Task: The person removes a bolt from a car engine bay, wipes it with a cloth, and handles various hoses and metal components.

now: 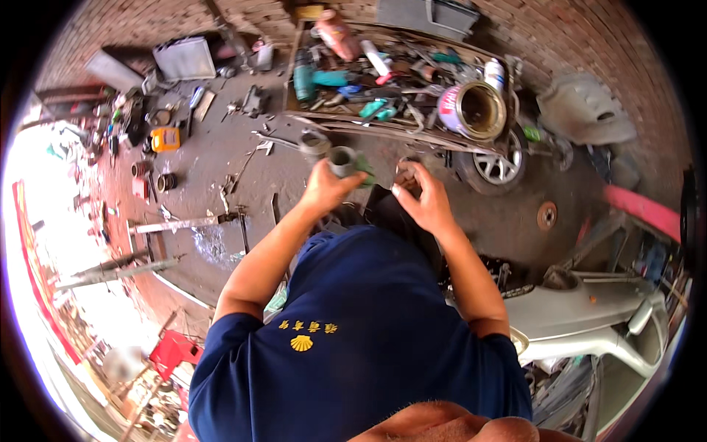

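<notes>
My left hand (324, 193) is closed round a short grey hollow cylinder (342, 159), its open end facing up. Just beyond it stands a similar grey metal cylinder (312, 140); whether the two touch I cannot tell. A bit of green material (366, 172) shows beside my left fingertips. To the right, apart from the cylinder, my right hand (427, 197) has thumb and fingers pinched round a small dark brown piece (405, 175). Its kind is too small to make out. Below the hands, something black (389, 210) is partly hidden by my shirt.
A wooden tray (346, 121) full of tools stands ahead, with an open tin (479, 110) at its right corner. Beside it lies a wheel (495, 168). A yellow jug (165, 139) and metal stands (184, 224) are at left, a silver car body panel (582, 313) at right.
</notes>
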Available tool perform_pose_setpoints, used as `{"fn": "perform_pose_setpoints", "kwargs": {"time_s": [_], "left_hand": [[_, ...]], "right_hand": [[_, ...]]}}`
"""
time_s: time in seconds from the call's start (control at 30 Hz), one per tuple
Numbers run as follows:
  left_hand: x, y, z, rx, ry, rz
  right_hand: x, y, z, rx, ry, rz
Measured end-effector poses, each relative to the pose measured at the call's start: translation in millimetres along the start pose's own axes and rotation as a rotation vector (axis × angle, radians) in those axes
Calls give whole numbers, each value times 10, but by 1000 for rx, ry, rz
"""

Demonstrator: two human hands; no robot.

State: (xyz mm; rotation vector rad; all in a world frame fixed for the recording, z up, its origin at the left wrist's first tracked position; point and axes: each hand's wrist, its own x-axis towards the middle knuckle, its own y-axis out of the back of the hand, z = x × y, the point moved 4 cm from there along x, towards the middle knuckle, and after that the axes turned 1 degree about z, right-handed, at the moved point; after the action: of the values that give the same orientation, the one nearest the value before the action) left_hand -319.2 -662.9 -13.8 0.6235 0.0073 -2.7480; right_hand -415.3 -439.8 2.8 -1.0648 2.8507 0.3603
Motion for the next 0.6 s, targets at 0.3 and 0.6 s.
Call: {"fn": "perform_pose_setpoints", "kwargs": {"time_s": [0.3,0.6], "left_hand": [[218,-109,42,405,14,331],[26,-89,-387,426,218,380]], "right_hand": [[284,1964,1478,647,-626,475],[905,2171,2050,489,-738,504]]}}
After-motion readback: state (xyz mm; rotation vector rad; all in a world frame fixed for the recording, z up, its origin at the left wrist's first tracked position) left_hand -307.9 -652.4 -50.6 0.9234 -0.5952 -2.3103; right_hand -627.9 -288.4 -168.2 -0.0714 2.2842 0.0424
